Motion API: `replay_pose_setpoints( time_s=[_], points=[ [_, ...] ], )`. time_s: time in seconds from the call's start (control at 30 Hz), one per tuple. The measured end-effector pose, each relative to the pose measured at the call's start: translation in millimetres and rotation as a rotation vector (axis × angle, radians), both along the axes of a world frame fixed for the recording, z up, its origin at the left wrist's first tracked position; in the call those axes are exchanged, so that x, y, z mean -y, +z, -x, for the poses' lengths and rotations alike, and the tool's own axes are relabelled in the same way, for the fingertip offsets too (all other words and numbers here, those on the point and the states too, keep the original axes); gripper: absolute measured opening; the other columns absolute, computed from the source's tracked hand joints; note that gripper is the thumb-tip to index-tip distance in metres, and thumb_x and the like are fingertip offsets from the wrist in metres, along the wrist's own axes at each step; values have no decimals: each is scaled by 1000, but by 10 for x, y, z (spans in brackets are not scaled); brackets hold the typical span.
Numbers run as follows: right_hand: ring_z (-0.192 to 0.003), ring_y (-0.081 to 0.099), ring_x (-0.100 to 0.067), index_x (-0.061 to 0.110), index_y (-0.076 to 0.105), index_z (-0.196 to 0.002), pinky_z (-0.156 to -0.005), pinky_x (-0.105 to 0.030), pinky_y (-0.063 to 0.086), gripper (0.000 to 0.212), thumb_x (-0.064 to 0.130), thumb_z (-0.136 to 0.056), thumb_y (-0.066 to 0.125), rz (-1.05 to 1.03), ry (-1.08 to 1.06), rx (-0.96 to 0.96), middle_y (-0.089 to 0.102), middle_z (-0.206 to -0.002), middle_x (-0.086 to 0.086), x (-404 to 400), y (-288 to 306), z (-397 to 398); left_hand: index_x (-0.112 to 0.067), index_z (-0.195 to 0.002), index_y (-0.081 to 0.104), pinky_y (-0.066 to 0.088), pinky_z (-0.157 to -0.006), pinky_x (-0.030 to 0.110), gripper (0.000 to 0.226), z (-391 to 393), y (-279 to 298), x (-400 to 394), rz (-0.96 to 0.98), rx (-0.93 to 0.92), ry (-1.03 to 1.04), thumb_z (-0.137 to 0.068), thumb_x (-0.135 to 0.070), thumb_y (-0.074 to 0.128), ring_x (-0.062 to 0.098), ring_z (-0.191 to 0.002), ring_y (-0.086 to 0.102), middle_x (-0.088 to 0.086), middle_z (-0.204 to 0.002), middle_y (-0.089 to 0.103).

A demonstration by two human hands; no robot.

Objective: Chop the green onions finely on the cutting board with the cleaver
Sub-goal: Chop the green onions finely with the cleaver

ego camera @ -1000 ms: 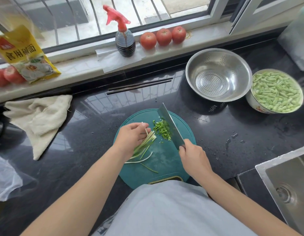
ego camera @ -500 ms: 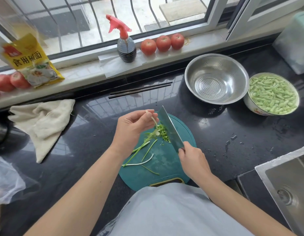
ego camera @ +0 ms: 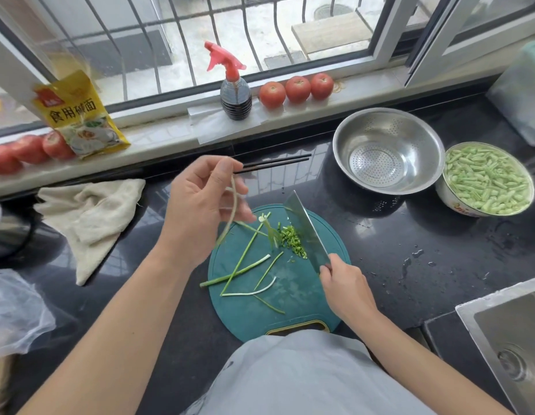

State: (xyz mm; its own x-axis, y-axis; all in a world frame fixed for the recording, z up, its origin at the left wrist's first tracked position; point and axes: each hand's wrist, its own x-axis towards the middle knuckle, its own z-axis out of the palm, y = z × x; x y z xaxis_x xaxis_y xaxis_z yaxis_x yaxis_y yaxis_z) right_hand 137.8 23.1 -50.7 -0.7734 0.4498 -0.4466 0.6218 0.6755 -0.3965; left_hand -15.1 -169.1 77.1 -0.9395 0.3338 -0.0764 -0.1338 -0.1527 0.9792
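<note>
One limp, pale strand [ego camera: 233, 205] dangles from left hand [ego camera: 197, 211].

A steel colander [ego camera: 387, 151] sits on the dark counter [ego camera: 440, 250], with a bowl of green bean pieces [ego camera: 486, 179] touching its right side, black chopsticks [ego camera: 275, 163] to its left, three tomatoes [ego camera: 296, 89] and a spray bottle [ego camera: 234, 88] behind it on the sill, and a beige cloth [ego camera: 92, 217] far left.

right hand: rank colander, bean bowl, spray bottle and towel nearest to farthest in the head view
From the right hand:
1. Colander, beyond it, slightly right.
2. Bean bowl, far right.
3. Spray bottle, on the sill.
4. Towel, far left.
</note>
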Motion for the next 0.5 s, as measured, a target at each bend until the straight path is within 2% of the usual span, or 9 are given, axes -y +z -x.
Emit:
replay_pose_setpoints(
  time_s=[0.07,0.13,0.17,0.23,0.27,0.33,0.37,0.43,0.5],
  points=[
    [-69,57,-21,19,46,-89,-66,-43,53,20,29,-104,37,-1,-2,-2,57,-74,1,-6,8,-13,-16,-93,61,46,-44,32,19,19,-73,144,87,19,1,-103,-29,52,25,-39,46,11,-68,57],
    [-71,58,-24,19,45,-88,-67,-44,53,20,30,-104,38,-12,-4,10,57,-76,0,-10,7,-35,-21,-86,59,30,-44,26,23,-4,-319,287,314,90,1,-105,-31,50,19,-40,33,6,-61,51],
    [-72,58,-25,19,44,-88,-68,-44,53,20,30,-103,38,-15,-6,18,57,-76,-1,-13,7,-49,-23,-83,59,29,-47,28,23,-38,-501,358,487,120,-19,-102,-34,52,18,-44,34,3,-60,50],
    [-72,58,-25,20,45,-88,-68,-44,54,20,31,-103,38,-17,-10,29,58,-77,-2,-8,3,-88,-23,-82,64,38,-55,35,20,-202,-926,483,817,166,-46,-95,-36,57,16,-53,44,-3,-61,54],
    [-71,58,-24,20,45,-88,-68,-44,54,20,31,-103,39,-17,-10,30,58,-78,-2,-3,4,-111,-21,-82,65,42,-59,35,19,-314,-1117,507,872,227,-29,-95,-32,58,16,-55,47,-3,-62,55],
    [-71,59,-22,21,45,-89,-67,-43,54,19,31,-103,39,-16,-12,33,60,-79,-1,0,0,-162,-11,-84,64,45,-59,35,18,-503,-1377,465,743,400,71,-98,-20,56,18,-55,48,3,-65,55],
    [-71,59,-23,20,45,-89,-66,-42,54,19,31,-103,39,-16,-13,40,60,-79,-2,0,4,-183,-8,-86,61,44,-54,33,18,-535,-1450,423,651,460,152,-100,-17,52,19,-53,48,6,-68,55],
    [-70,57,-23,19,44,-88,-63,-40,50,19,30,-104,38,-25,-11,58,58,-77,-1,-10,11,-215,-10,-87,54,37,-43,27,17,-421,-1547,322,567,494,285,-101,-15,46,19,-49,43,8,-69,52],
    [-70,56,-22,19,44,-88,-62,-39,47,20,30,-104,38,-29,-12,70,57,-77,0,-28,26,-229,-15,-81,46,27,-41,21,17,-140,-1616,198,541,533,347,-97,-16,46,17,-45,34,5,-64,41]
  ],
)
